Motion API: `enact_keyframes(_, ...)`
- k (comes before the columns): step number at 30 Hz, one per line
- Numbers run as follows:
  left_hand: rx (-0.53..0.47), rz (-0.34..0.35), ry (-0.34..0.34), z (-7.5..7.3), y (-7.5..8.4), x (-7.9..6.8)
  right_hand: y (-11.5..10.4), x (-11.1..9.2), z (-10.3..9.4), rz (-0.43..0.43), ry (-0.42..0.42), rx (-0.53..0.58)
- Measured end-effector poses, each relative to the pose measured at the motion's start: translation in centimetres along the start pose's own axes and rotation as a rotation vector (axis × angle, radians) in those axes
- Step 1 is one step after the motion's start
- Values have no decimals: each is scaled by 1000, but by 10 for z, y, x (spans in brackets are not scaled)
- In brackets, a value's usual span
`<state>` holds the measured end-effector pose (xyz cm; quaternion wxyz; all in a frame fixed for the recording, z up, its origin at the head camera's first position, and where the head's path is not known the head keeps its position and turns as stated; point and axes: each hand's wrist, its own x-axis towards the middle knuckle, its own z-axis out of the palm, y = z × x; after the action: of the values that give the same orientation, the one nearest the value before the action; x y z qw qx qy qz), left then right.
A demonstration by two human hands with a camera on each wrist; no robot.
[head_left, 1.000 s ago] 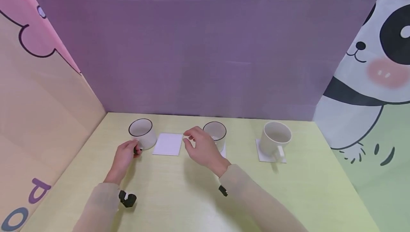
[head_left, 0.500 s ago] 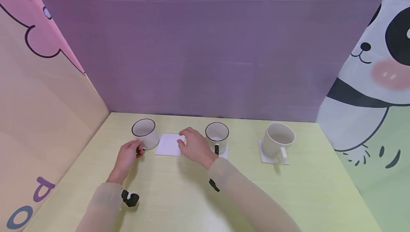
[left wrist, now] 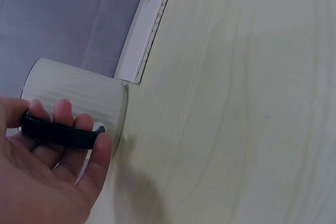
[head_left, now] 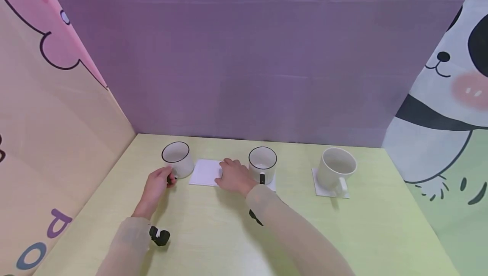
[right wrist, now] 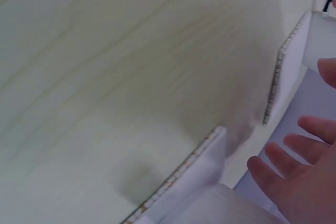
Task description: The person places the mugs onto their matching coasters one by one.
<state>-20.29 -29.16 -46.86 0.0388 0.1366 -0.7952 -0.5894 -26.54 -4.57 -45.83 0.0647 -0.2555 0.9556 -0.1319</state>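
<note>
My left hand (head_left: 155, 185) grips the handle of a white mug with a dark rim (head_left: 184, 165), which stands upright at the left. In the left wrist view, the fingers curl round that black handle (left wrist: 60, 132). Just right of this mug lies a flat white square coaster (head_left: 203, 172), with nothing on it. My right hand (head_left: 234, 177) is at the coaster's right edge, palm down, hiding that edge in the head view. The right wrist view shows the right hand's fingers (right wrist: 262, 174) spread and loosely bent, holding nothing.
A second dark-rimmed mug (head_left: 263, 166) stands on its own coaster (head_left: 272, 185), close behind the right wrist. Farther right, a plain white mug (head_left: 335, 171) sits on another coaster (head_left: 321, 189). A purple backdrop (head_left: 244, 64) rises along the rear edge of the pale table (head_left: 213, 233).
My right hand has come left and down to the coaster's right edge, uncovering the middle mug's handle. The left hand keeps its grip. The whole head view has shifted slightly.
</note>
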Motion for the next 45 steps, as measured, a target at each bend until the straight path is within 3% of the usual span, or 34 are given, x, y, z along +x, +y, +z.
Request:
enact_keyframes(9,-9,-5,5,-1,0,-1,6,2,11,-25,-71,-112)
enact_keyframes(23,-8,-4,0,2,1,1,10,9,20,-32,-54,-176)
enact_keyframes(32,-28,-10,-43,-3,1,2,3,11,20,-19,-46,-166)
enact_keyframes(38,-37,6,-29,-4,5,3,2,11,23,-3,-58,-177)
enact_keyframes(45,-91,-32,-25,1,15,2,0,9,21,14,-76,-180)
